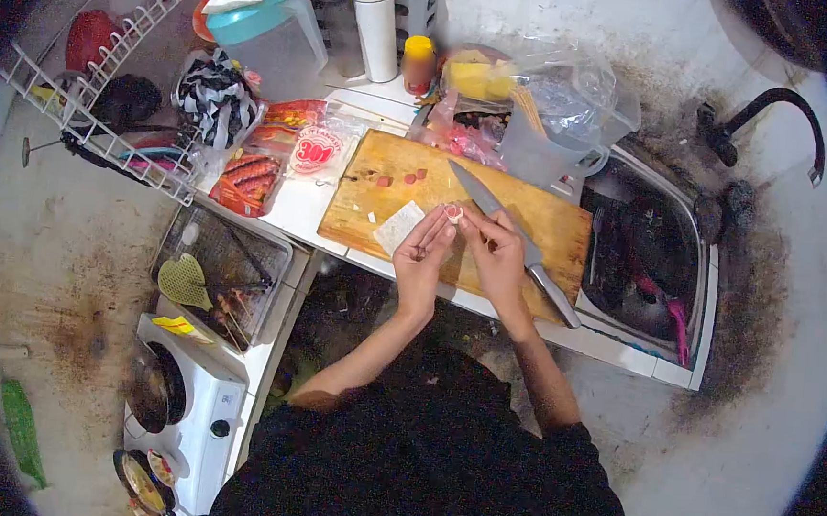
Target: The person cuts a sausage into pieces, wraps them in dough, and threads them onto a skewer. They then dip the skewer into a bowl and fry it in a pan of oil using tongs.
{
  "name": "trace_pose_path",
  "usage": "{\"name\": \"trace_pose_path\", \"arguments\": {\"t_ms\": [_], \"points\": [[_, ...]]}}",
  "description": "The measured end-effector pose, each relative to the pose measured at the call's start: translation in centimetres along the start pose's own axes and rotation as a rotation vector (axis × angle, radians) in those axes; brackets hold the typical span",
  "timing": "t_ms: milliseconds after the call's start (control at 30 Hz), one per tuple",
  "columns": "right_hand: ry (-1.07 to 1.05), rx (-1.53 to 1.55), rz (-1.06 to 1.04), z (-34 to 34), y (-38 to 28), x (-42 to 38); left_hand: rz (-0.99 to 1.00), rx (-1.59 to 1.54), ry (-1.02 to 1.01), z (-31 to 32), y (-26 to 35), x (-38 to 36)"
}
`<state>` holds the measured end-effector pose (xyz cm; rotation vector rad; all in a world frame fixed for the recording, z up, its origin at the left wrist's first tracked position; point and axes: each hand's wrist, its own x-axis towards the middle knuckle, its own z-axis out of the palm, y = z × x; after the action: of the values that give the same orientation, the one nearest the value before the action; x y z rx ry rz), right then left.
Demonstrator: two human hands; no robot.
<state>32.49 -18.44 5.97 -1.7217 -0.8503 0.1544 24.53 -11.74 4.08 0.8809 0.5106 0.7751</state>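
Note:
Above the near edge of the wooden cutting board (361, 192), my left hand (420, 263) and my right hand (498, 262) meet at the fingertips. Between them they pinch a small red sausage piece with a white wrapper (453, 214) around it. Beside my left hand a pale square wrapper sheet (400, 226) lies flat on the board. A few cut sausage pieces (410, 178) rest farther back. The large knife (520, 239) lies diagonally across the board, partly behind my right hand, its handle (555, 297) toward the near right edge.
Left of the board lie a sausage packet (248, 181) and a plastic wrapper pack (314, 150). A clear container (547, 138) with skewers stands behind it. The sink (639, 255) is at right, with a black faucet (780, 97). A stove (197, 406) with pans stands lower left.

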Motion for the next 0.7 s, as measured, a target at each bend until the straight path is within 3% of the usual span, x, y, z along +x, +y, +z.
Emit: {"name": "trace_pose_path", "arguments": {"t_ms": [267, 433, 500, 567, 633, 700], "points": [[-0.083, -0.13, -0.011, -1.6, -1.1, -0.4, -0.024, 0.155, -0.068, -0.7, -0.3, 0.8], [-0.175, -0.218, -0.022, -2.4, -1.4, 0.4, 0.015, 0.069, -0.078, -0.8, -0.7, 1.0], [-0.198, -0.296, -0.192, -3.0, -1.0, 1.6, 0.018, 0.018, -0.057, -0.7, -0.6, 1.2], [0.0, -0.376, -0.315, -4.5, -0.9, 4.7, 0.005, 0.039, -0.038, -0.8, -0.1, 1.5], [0.188, -0.372, -0.289, -5.9, 1.0, 9.4, 0.027, 0.027, -0.064, -0.7, 0.0, 2.3], [0.256, -0.406, -0.504, -7.4, -0.2, 12.3, 0.048, 0.016, -0.088, 0.0, 0.5, 3.3]]}}
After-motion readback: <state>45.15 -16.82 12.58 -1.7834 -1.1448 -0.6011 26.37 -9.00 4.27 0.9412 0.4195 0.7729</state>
